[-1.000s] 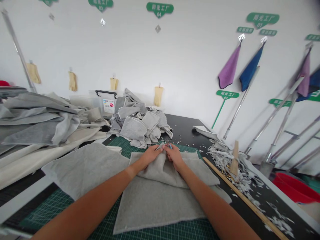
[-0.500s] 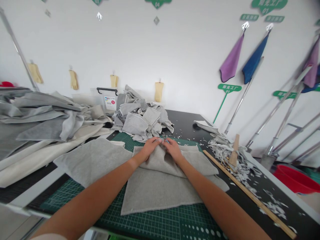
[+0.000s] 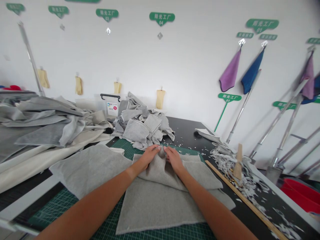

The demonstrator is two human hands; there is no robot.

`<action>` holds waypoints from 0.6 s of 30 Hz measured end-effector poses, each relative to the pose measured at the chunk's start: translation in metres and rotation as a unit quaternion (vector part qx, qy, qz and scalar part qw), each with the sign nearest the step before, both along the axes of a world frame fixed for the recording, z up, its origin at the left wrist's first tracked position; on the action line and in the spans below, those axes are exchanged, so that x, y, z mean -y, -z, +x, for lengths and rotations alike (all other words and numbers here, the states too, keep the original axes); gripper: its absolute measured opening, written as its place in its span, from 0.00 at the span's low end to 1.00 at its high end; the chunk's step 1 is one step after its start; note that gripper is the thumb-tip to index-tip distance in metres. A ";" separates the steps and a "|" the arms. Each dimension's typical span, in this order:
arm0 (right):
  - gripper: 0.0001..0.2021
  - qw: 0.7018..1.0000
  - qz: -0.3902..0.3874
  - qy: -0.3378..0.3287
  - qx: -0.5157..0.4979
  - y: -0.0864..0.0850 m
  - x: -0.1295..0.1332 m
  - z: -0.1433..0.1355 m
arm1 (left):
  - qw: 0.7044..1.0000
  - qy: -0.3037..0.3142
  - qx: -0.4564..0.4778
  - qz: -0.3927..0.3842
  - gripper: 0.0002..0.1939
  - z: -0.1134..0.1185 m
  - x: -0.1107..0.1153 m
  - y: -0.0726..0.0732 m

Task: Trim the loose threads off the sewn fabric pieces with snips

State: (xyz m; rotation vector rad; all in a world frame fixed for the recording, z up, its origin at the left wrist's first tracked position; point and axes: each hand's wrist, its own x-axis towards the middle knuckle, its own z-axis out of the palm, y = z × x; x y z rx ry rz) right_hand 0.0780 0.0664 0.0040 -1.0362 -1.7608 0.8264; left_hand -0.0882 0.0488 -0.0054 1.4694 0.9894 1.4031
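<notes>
My left hand (image 3: 150,156) pinches the raised far edge of a grey cloth (image 3: 160,170). Close beside it, my right hand (image 3: 173,158) is closed with its fingertips on the same edge, and the cloth bunches up between the two. Whether a small tool sits in the right fingers is too small to make out. Under the lifted part, more grey cloth (image 3: 155,206) lies flat on a green cutting mat (image 3: 128,150). Left of my forearm spreads another grey cloth piece (image 3: 90,166).
A heap of grey cloth pieces (image 3: 140,128) is behind my hands, beside a clear box (image 3: 110,106). Stacked fabric (image 3: 45,116) fills the left side. On the right lie a wooden strip (image 3: 240,193), white scraps (image 3: 247,186) and a wooden block (image 3: 238,163).
The view has tilted upward, showing more wall signs. Both hands stay at the cloth's edge. A small shiny metal thing glimpsed at the right fingertips before is no longer distinct.
</notes>
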 end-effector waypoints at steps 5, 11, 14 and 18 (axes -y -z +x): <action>0.21 1.000 0.010 0.004 0.021 -0.001 0.005 -0.001 | 1.000 -0.003 0.002 -0.008 0.22 0.000 0.002 -0.001; 0.21 0.999 0.030 0.004 0.039 -0.004 0.008 -0.001 | 1.000 -0.010 -0.005 -0.008 0.22 0.000 0.001 -0.002; 0.21 0.998 0.042 0.003 0.048 -0.005 0.009 0.000 | 1.000 -0.013 -0.009 0.002 0.21 0.000 0.000 -0.001; 0.19 0.997 0.053 0.001 0.057 -0.006 0.010 0.000 | 1.000 -0.014 -0.018 0.012 0.20 0.000 0.000 0.000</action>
